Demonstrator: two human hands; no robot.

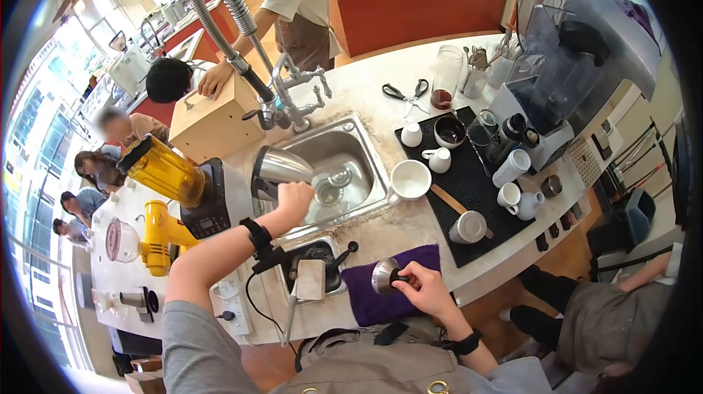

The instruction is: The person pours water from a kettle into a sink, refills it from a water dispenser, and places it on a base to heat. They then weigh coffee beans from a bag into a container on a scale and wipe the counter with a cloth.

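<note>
My left hand (296, 202) is closed around the dark handle of a stainless steel kettle (284, 165), which is tilted over the left side of the sink (366, 146). My right hand (423, 288) pinches the black knob of a round steel lid (382, 277). That lid is over a purple cloth (359, 302) at the counter's front edge. Between my arms, a small basin (289, 262) is set into the counter, with a pale block-shaped piece (311, 280) and a black-handled tool (351, 247) at it.
A tall spring faucet (256, 79) rises behind the sink. Left of it stand a yellow blender jug (167, 173) and a wooden box (212, 119), with a person's hand (214, 80) on the box. Cups crowd a black mat (469, 183) on the right. Another person (600, 313) stands at the right.
</note>
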